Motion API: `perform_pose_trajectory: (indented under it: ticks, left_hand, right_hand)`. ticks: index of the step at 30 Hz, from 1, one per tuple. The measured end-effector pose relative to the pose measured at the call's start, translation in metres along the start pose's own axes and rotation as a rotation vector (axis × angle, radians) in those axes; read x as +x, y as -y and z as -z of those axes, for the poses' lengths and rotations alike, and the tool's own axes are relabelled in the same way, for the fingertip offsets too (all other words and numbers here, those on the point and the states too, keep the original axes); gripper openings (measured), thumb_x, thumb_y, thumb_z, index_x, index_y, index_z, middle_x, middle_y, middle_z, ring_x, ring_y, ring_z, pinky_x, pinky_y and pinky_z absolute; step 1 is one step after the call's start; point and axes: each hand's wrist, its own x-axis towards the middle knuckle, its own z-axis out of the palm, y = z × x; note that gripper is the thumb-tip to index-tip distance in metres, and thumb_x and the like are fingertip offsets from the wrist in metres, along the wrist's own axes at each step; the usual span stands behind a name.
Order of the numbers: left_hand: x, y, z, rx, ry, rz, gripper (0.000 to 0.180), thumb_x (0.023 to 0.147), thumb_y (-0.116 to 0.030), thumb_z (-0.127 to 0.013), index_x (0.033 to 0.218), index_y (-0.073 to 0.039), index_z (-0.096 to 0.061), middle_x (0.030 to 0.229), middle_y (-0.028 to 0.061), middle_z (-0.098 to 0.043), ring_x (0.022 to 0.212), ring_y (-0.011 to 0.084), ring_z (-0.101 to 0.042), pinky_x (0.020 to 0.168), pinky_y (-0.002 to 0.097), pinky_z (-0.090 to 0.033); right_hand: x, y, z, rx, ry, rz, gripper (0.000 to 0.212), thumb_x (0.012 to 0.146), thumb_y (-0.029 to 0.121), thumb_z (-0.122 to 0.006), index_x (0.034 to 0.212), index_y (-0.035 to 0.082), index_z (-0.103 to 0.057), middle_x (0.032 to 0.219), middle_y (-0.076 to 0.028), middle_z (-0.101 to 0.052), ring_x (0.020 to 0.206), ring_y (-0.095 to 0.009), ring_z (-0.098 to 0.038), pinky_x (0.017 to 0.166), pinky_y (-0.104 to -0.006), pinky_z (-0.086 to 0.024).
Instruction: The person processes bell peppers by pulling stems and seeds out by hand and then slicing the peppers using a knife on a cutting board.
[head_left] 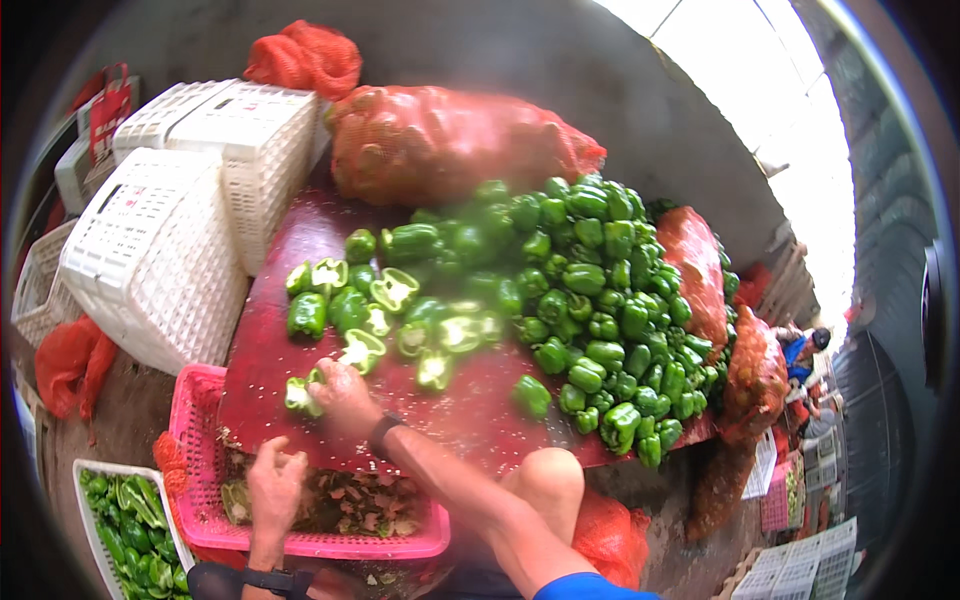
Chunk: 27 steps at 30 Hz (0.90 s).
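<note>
My right hand (346, 398) reaches over the red tabletop (270, 420), its fingers closed on a halved green bell pepper (302, 395) near the left front edge. More cut pepper halves (362, 352) lie just beyond it, pale insides showing on several. Above the pink basket (200, 500) is my left hand (275, 490), fingers loosely bent and apart, with nothing visible in them. Brown and pale scraps (360, 505) lie in that basket. A big heap of whole green bell peppers (600, 300) covers the right half of the table.
White plastic crates (150, 250) are stacked at the left. A filled red mesh sack (450, 145) lies along the table's back, with further sacks (690, 270) at the right. At the lower left stands a white crate of green peppers (130, 535). People (800, 350) are far right.
</note>
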Motion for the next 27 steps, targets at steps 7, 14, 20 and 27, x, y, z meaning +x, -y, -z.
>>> perform_pose_trajectory:
  ticks: [7,14,20,27]
  left_hand:
    - [0.02,0.026,-0.002,-0.156,-0.066,0.115,0.059,0.099,-0.042,-0.057,0.139,0.001,-0.047,0.105,0.0109,-0.061,0.075,0.0133,-0.061,0.048,0.0251,-0.055]
    - [0.002,-0.016,-0.038,-0.738,0.335,0.464,0.069,0.096,-0.069,-0.041,0.122,-0.007,-0.056,0.099,0.0113,-0.069,0.086,0.0236,-0.068,0.055,0.0352,-0.058]
    - [-0.012,-0.026,-0.057,-0.944,-0.031,0.213,0.054,0.1,-0.057,-0.047,0.12,-0.009,-0.06,0.109,0.0071,-0.064,0.103,0.0236,-0.063,0.093,0.0427,-0.052]
    - [-0.034,-0.04,-0.061,-0.768,0.111,-0.021,0.052,0.104,-0.048,-0.044,0.137,-0.008,-0.052,0.126,0.0055,-0.06,0.112,0.0184,-0.059,0.094,0.0355,-0.052]
  right_hand:
    - [-0.027,0.02,0.045,0.499,0.274,-0.184,0.008,0.079,0.009,-0.058,0.085,0.005,-0.055,0.065,-0.02,-0.059,0.067,-0.043,-0.063,0.058,-0.052,-0.05]
    - [-0.061,0.061,0.077,0.276,0.35,0.15,0.028,0.077,0.028,-0.073,0.088,0.006,-0.059,0.087,-0.02,-0.062,0.08,-0.037,-0.065,0.065,-0.0489,-0.053]
    - [-0.065,0.086,0.103,0.791,0.409,-0.733,0.028,0.09,0.025,-0.067,0.101,0.0,-0.062,0.084,-0.015,-0.066,0.07,-0.024,-0.065,0.057,-0.0409,-0.052]
    - [-0.087,0.075,0.102,1.288,0.31,-0.684,0.026,0.091,0.022,-0.067,0.104,0.0,-0.064,0.076,-0.003,-0.064,0.062,-0.008,-0.058,0.052,-0.0264,-0.048]
